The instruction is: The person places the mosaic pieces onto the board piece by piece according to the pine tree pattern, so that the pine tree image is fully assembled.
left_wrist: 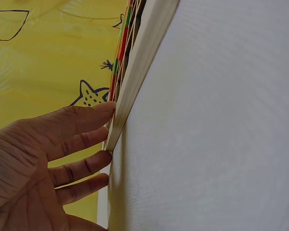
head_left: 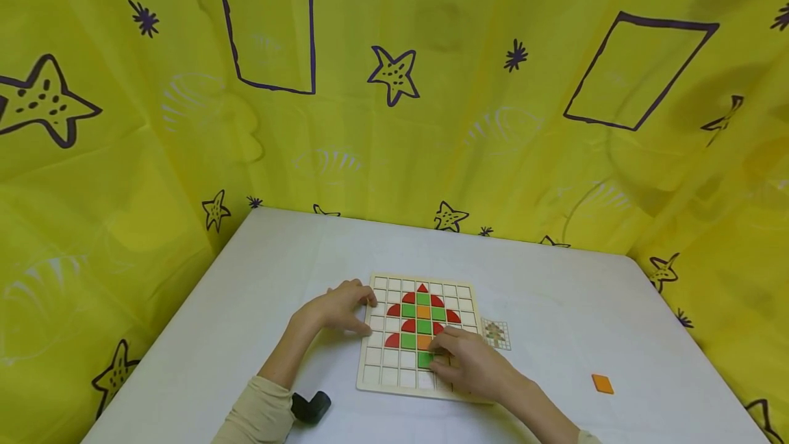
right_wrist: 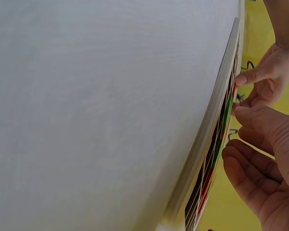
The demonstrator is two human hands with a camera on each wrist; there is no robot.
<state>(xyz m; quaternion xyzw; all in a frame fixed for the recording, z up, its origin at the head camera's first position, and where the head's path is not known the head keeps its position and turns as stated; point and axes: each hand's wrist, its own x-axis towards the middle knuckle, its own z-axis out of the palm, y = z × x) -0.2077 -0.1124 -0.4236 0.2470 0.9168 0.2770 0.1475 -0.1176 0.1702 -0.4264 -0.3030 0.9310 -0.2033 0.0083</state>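
A wooden grid board lies on the white table in the head view. On it, red rounded and triangular, green and orange tiles form a tree-like figure. My left hand touches the board's left edge with its thumb and fingertips apart; the left wrist view shows the fingers at the rim. Over the board's lower right part, my right hand has its fingertips beside a green tile and an orange tile. In the right wrist view its fingers are loosely bent, no piece visible between them. The hand hides some squares.
A small printed pattern card sticks out at the board's right edge. One loose orange tile lies farther right on the table. A black object is beside the left sleeve. Yellow patterned curtains surround the table.
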